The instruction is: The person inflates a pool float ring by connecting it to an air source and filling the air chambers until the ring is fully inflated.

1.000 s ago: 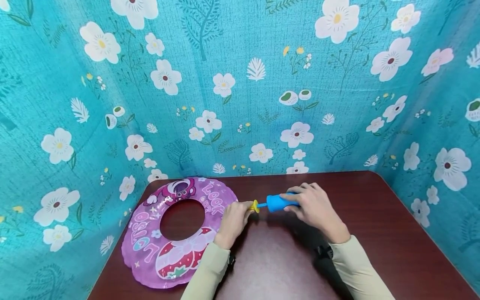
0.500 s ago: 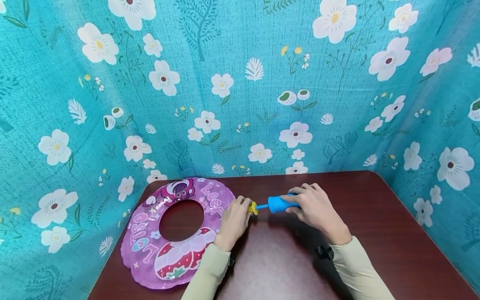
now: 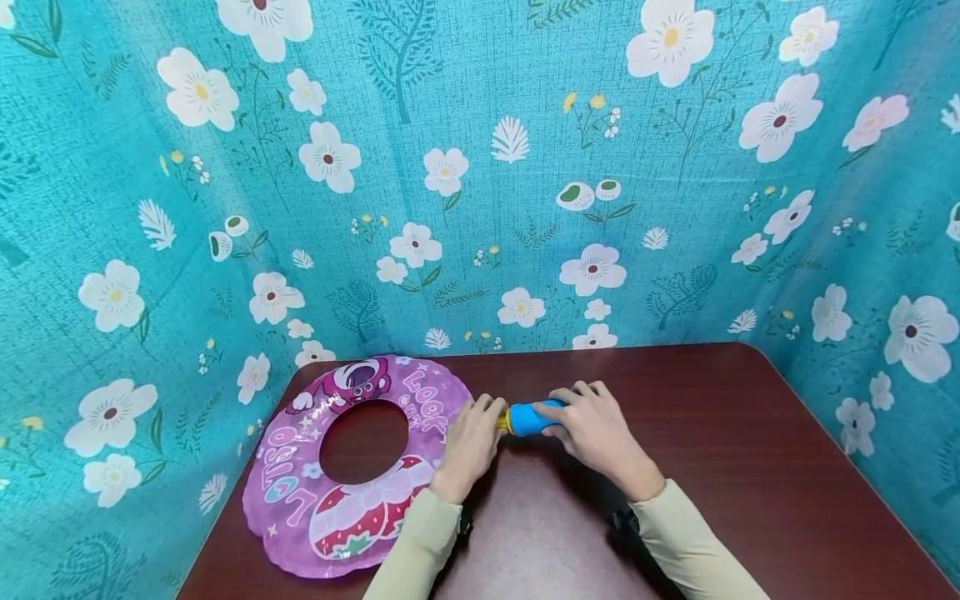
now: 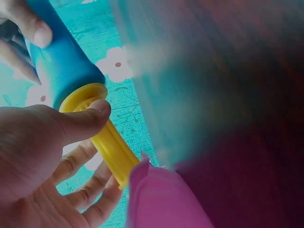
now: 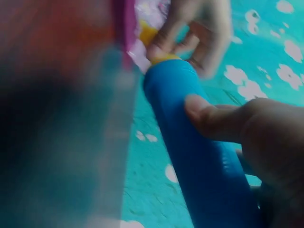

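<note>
A hand air pump has a blue barrel [image 3: 527,419] and a yellow end piece [image 4: 113,151]. My left hand [image 3: 470,442] pinches the yellow piece, its thumb pressed by the round flange. Around the blue barrel curl the fingers and thumb of my right hand [image 3: 596,433]. In the left wrist view, barrel and flange meet with no rod showing. The purple swim ring [image 3: 288,492], printed with a bear and strawberries, lies left of the pump. Its edge [image 4: 164,199] meets the yellow tip in the left wrist view; whether the tip sits in a valve is hidden.
A dark red-brown table [image 3: 720,467] carries everything, its surface stretching right and forward of the hands. Behind and at both sides hangs a turquoise flowered curtain [image 3: 480,208].
My right hand has moved left with the blue barrel, up to the yellow flange. The blue rod seen between them earlier is out of sight. Left hand and ring stay nearly in place.
</note>
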`<state>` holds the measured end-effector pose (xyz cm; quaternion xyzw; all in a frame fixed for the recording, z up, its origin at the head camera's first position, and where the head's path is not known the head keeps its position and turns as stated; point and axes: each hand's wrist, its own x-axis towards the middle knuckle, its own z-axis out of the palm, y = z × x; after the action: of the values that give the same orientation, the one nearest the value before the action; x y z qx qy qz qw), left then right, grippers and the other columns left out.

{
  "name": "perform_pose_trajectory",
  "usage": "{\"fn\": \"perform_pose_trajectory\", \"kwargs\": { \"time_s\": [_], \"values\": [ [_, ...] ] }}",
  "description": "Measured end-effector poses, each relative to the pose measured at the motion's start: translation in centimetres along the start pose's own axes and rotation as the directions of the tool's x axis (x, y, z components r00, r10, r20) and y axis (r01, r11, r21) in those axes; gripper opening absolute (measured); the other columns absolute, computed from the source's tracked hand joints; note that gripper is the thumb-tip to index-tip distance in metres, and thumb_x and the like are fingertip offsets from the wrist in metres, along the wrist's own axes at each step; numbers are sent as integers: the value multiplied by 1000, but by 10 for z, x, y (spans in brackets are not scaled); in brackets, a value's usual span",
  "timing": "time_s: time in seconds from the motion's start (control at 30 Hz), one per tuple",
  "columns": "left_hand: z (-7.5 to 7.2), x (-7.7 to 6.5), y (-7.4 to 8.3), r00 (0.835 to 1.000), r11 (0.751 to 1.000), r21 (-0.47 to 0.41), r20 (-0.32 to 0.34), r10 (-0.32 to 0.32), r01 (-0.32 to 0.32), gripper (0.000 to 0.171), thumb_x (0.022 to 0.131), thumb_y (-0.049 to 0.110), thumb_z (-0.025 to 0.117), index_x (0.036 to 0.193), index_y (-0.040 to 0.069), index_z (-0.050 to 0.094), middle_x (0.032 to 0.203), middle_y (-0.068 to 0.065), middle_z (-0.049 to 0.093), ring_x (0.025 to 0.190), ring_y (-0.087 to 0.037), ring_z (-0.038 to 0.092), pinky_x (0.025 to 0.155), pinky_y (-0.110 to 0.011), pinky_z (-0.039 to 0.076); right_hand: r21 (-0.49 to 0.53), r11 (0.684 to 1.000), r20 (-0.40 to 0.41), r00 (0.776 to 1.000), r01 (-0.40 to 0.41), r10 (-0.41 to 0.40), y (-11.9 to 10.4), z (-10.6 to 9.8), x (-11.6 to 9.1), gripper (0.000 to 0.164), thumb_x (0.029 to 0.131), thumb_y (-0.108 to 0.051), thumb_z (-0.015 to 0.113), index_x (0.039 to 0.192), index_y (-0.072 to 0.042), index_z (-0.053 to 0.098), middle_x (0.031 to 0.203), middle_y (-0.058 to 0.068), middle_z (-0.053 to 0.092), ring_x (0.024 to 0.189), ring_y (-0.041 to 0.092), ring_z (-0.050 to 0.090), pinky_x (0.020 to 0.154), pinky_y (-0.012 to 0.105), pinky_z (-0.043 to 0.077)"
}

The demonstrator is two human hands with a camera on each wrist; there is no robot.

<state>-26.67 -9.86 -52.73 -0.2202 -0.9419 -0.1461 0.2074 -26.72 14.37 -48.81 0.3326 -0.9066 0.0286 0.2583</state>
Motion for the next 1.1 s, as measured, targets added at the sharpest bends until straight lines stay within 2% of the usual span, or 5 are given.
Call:
{"fn": "perform_pose_trajectory", "kwargs": {
  "time_s": [0.17,0.53,0.77,0.93,1.1],
  "values": [
    [1,0,-2,1000,1000,8,-11,-11,11,31,93,19,85,118,16,68,105,-5,66,90,-26,62,66,-41,60,2,1000,-5,1000,-25,25,-3,7,-1,40,86,-36,90,125,-30,81,117,6,78,96,30,66,87,49,53],
    [-5,1,-5,1000,999,-40,-13,0,0,29,93,23,84,116,15,69,101,-4,66,87,-28,63,75,-41,58,111,989,104,991,-98,87,41,-41,-11,46,79,-33,96,122,-26,82,118,7,79,101,30,68,89,52,51],
    [-4,3,-3,999,996,-93,42,19,-15,26,95,25,82,115,13,69,104,-2,67,91,-24,63,82,-39,58,86,994,90,994,-72,64,17,-20,-6,44,84,-38,92,124,-27,81,117,7,79,99,30,68,86,49,52],
    [-3,3,-5,1000,997,-78,13,14,-13,28,90,24,88,111,14,71,102,-2,68,89,-24,63,79,-39,60,48,998,58,998,-41,38,0,-5,-2,42,87,-38,90,127,-28,80,117,6,78,96,29,66,81,44,48],
    [-1,2,-8,1000,998,-57,-5,19,-19,27,90,23,88,109,15,71,99,-2,68,87,-26,64,76,-40,60,69,997,70,997,-35,30,4,-11,-1,43,87,-38,89,127,-28,80,118,6,79,97,29,66,82,44,50]
  ]
}}
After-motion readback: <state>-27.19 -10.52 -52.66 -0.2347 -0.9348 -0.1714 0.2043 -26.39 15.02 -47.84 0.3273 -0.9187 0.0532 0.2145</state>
